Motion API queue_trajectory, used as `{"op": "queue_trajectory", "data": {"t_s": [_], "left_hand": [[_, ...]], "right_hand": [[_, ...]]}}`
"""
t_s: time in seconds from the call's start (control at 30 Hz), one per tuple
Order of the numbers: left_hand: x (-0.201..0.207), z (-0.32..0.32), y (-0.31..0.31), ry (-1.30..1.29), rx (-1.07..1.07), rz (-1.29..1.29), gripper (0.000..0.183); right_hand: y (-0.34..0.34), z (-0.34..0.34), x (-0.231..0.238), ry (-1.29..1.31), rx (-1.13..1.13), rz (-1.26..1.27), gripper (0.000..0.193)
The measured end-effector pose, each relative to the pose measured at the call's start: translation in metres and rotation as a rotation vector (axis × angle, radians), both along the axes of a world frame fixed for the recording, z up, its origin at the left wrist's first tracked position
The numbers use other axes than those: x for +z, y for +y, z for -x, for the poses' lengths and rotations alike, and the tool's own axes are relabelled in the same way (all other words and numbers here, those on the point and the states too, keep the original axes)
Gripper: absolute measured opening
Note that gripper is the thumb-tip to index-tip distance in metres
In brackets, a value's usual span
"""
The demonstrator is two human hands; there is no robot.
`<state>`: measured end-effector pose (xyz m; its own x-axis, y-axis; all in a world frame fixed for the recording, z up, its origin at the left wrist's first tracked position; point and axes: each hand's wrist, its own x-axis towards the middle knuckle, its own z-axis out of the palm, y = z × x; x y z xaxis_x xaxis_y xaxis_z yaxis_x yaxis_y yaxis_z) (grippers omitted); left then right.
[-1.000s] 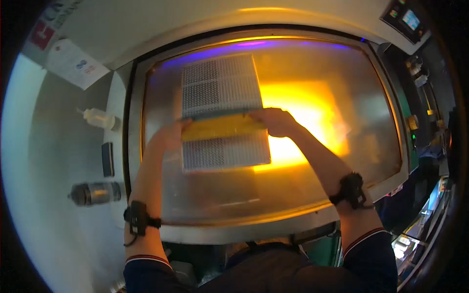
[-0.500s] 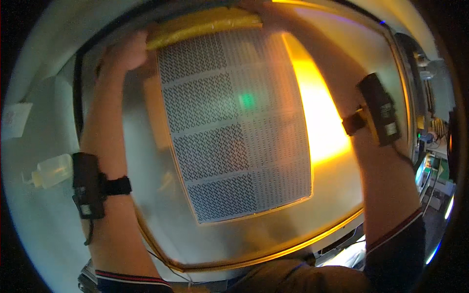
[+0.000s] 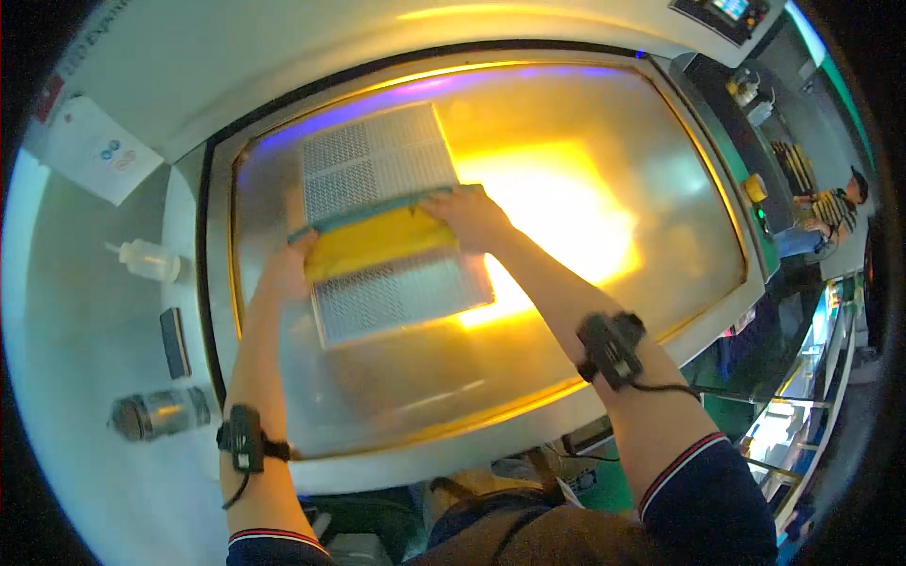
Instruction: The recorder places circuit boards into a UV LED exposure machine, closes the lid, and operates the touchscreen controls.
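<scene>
A long yellow bar [image 3: 377, 243] with a blue-green edge, perhaps a wiper, lies across a flat patterned panel [image 3: 342, 170]. The panel shows blocks of fine dark marks on its left side and paler ones on its right. My left hand [image 3: 286, 272] is closed at the bar's left end, its fingers partly blurred. At the other end my right hand [image 3: 472, 219] grips the bar near its upper edge. Beneath the panel is a shiny bed [image 3: 406, 401] with a raised rim. The bar hides the middle of the panel.
Strong yellow light [image 3: 557, 226] glares right of the panel. Left of the bed are a squeeze bottle [image 3: 151, 261], a dark flat slab [image 3: 175, 342], a clear jar [image 3: 162, 412] and a paper sheet [image 3: 106, 151]. Far right, a person [image 3: 838, 215] sits. A control panel [image 3: 729, 13] is above.
The yellow bar has come from the panel's far end to across its middle, both hands with it. My view has widened, showing more of the bed and surroundings.
</scene>
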<state>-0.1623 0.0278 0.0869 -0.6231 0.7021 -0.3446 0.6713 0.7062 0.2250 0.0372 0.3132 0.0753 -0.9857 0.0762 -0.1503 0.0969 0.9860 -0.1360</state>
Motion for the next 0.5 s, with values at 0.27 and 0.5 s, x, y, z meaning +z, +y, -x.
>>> {"op": "queue_trajectory", "data": {"t_s": [0.27,0.5], "left_hand": [[0.054,-0.23,-0.083,-0.103,-0.091,0.054,0.07],[0.041,-0.286,-0.073,-0.037,-0.184,0.26,0.078]], "right_hand": [[-0.09,-0.243,0.02,0.012,0.059,0.144,0.058],[-0.073,-0.303,0.008,0.055,0.01,0.104,0.047]]}}
